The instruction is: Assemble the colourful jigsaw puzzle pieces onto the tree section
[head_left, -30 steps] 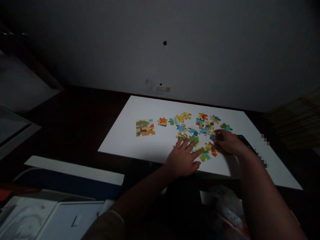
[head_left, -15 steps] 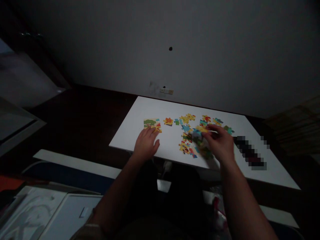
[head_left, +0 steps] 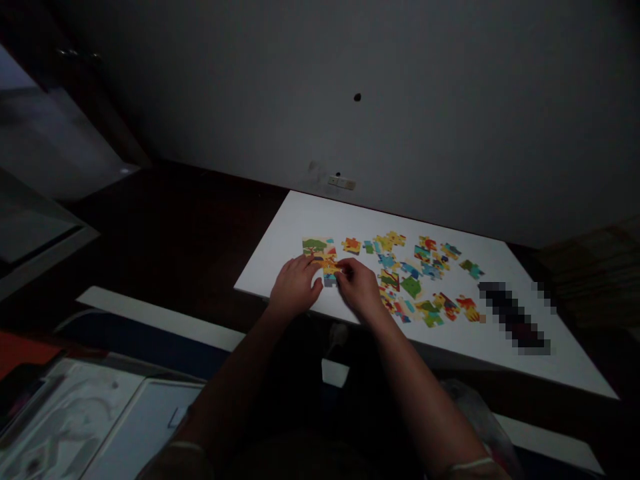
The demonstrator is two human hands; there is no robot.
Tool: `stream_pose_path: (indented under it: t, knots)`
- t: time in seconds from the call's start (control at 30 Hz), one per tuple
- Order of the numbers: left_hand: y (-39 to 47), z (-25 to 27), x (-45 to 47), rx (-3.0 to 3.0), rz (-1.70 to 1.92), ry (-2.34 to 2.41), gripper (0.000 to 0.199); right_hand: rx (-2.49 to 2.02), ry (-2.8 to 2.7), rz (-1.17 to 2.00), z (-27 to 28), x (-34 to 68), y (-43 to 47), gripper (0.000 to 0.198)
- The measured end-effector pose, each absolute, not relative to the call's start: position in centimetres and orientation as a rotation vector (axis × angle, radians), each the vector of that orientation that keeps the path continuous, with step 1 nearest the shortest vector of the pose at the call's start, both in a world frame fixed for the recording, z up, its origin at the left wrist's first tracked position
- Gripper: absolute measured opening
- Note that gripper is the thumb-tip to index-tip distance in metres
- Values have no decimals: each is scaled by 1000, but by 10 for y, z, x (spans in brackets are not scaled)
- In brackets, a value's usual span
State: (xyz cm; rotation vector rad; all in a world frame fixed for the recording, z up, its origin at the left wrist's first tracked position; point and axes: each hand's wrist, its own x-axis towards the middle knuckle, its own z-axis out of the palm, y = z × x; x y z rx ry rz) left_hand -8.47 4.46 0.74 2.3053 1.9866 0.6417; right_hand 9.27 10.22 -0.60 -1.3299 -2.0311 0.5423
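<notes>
A joined patch of jigsaw puzzle (head_left: 317, 246), with a green tree on a pale ground, lies flat towards the table's left end. My left hand (head_left: 294, 285) rests over its lower left edge, fingers stretched out and thumb apart. Against the patch's lower right edge, my right hand (head_left: 359, 285) pinches a yellow and grey-blue puzzle piece (head_left: 330, 281). Whether that piece is fully seated I cannot tell, as fingers cover part of the joint. An orange puzzle piece (head_left: 351, 246) lies just beyond my right hand.
Several loose puzzle pieces (head_left: 411, 287) spread over the middle of the white table (head_left: 280, 230). A pixelated dark object (head_left: 510, 317) lies towards its right end. The wall with a socket (head_left: 342, 182) stands behind. A white box (head_left: 135, 427) is at lower left.
My right hand has moved left from the loose pieces to the joined patch, carrying a puzzle piece. My left hand stays by the patch. The view has shifted slightly.
</notes>
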Motion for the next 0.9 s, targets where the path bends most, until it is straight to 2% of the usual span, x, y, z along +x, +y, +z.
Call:
stream_pose_path:
  t: [0.43,0.6,0.9]
  knots:
    - [45,4,-87,2294,679,1957,39,-1281,-2056,420,-17,89,98,22]
    - [44,4,-86,2305,659,1937,44,-1292,-2029,380,-18,89,98,27]
    - [44,5,-85,2353,633,1962,40,-1426,-2075,183,-13,91,84,40]
